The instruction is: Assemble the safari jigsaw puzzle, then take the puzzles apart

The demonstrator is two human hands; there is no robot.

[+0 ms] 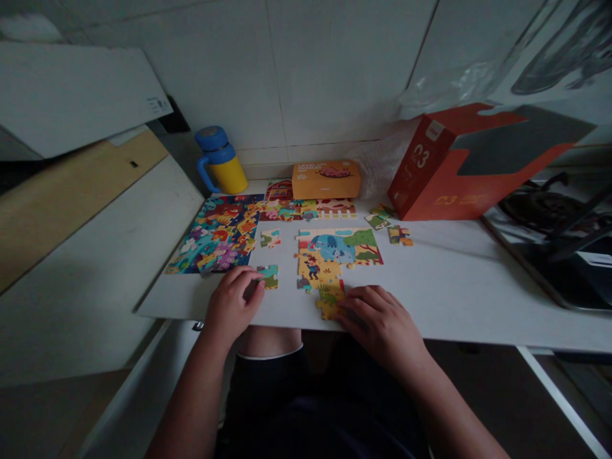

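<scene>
The elephant puzzle [335, 248] lies on the table [454, 280] before a box [326, 180].

This looks like a home, most likely its kitchen. A pale wall of large, smooth tiles [329, 83] fills the top centre of the frame, behind a long white worktop [444, 274]. At the right edge sits a black, glossy appliance with a round, burner-like top [578, 284], which reads as a stove. Household belongings share the surface: a blue-and-yellow drinking bottle with a looped handle [228, 175] at left of centre, colourful cardboard children's jigsaw puzzles [335, 248] in the middle, and a large orange-red cardboard box marked "03" [444, 169] at right.
</scene>
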